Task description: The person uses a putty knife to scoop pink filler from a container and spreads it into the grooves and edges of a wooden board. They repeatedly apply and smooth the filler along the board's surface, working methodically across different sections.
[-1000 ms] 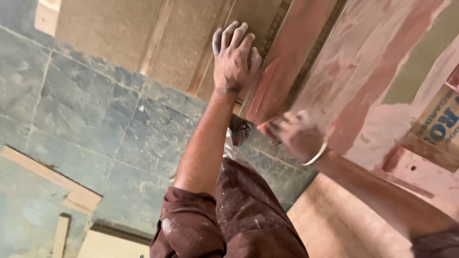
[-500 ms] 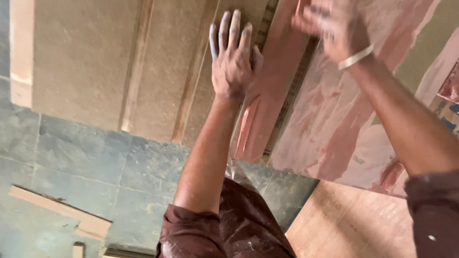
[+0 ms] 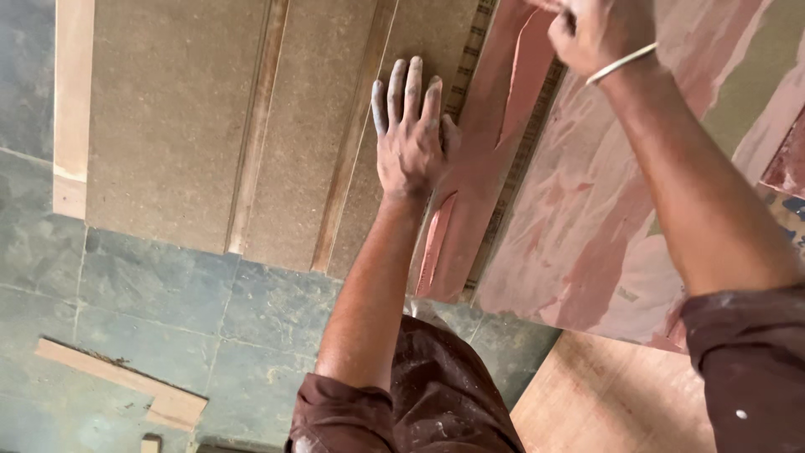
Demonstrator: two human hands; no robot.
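Left hand (image 3: 411, 138) lies open and flat, palm down, fingers together and pointing to the far side, pressed on the brown board (image 3: 210, 126). The fingertips are smeared with grey-blue dust. The hand rests at the right edge of that board, its thumb side touching the reddish strip (image 3: 482, 180) that runs from near to far just to its right.

Right hand (image 3: 599, 33) is at the far right of the scene, partly cut by the picture's top edge. It is curled closed above the far end of the strip; whether it grips anything cannot be told. A pale band (image 3: 620, 63) sits at its wrist. The right forearm crosses over the pink-streaked panel (image 3: 604, 235), which lies to the right of the strip and touches it along a dark, notched edge.

The strip thus lies between the two hands: the left hand beside its middle stretch, the right hand over its far end. A pale curl of the strip's surface stands lifted near its near end.

Two narrow battens (image 3: 256, 134) run along the board, left of the left hand. Boards lie on a grey tiled floor (image 3: 151, 310). A pale offcut (image 3: 117, 382) lies on the floor at near left, well apart from both hands. Both sleeves are dark maroon.
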